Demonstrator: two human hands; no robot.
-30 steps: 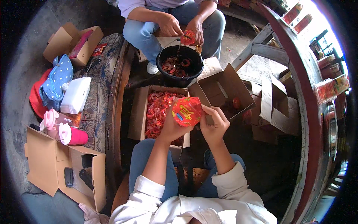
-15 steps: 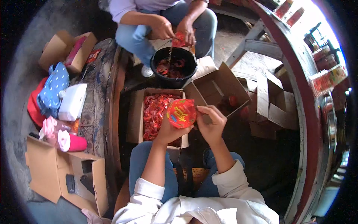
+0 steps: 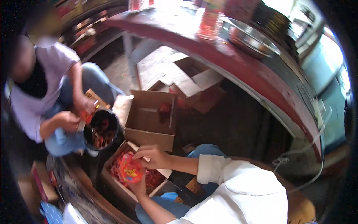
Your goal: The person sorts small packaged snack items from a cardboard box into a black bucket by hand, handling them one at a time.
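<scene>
My left hand (image 3: 138, 186) is wrapped around a red printed plastic cup (image 3: 130, 170), its round film-like top turned up toward me. At the cup's far right rim, my right hand (image 3: 153, 156) has its fingers bent and pressed together on the edge. Whether a flap of film lies between those fingers is too blurred to tell. Just below both hands stands a cardboard box (image 3: 112, 178) filled with shiny red strips and scraps (image 3: 153, 178).
Across from me, a seated person's hands (image 3: 80, 112) hold a red cup over a black bucket (image 3: 117, 128) with dark liquid and red pieces. An open carton (image 3: 151, 132) with red items stands beyond my box. A red-edged table (image 3: 238, 67) bears a metal bowl (image 3: 253, 39); a white cable (image 3: 298, 158) hangs right.
The view has swung to the right, so the person and bucket now sit at the left and more of the table shows. Both my hands stay on the cup above the box.
</scene>
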